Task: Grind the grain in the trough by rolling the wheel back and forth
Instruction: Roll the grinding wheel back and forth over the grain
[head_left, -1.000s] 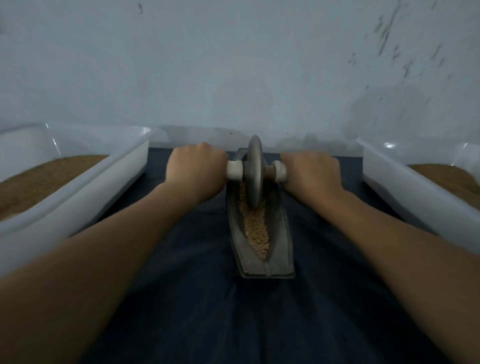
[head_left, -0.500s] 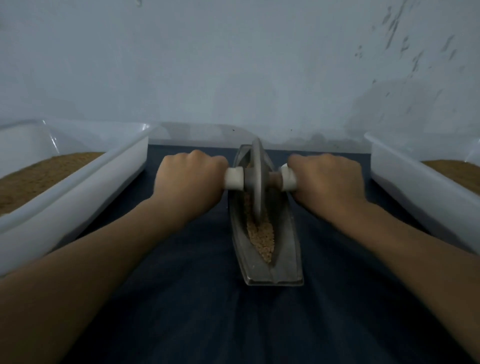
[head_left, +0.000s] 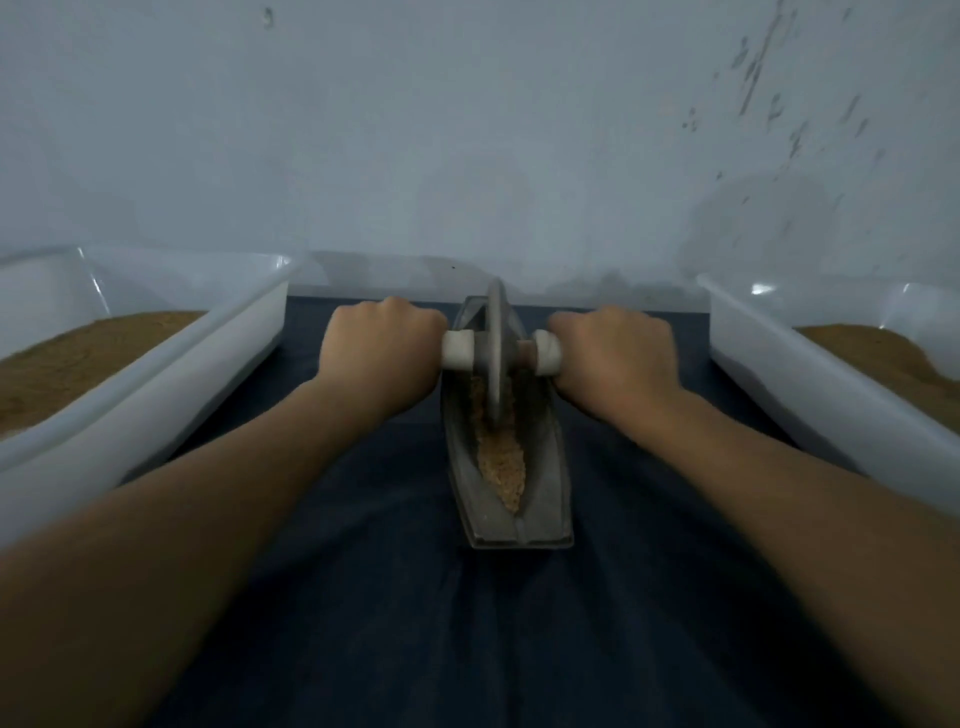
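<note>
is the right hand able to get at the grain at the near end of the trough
Likely yes, once the right hand lets go of the handle: the grain lies uncovered nearby.
</note>
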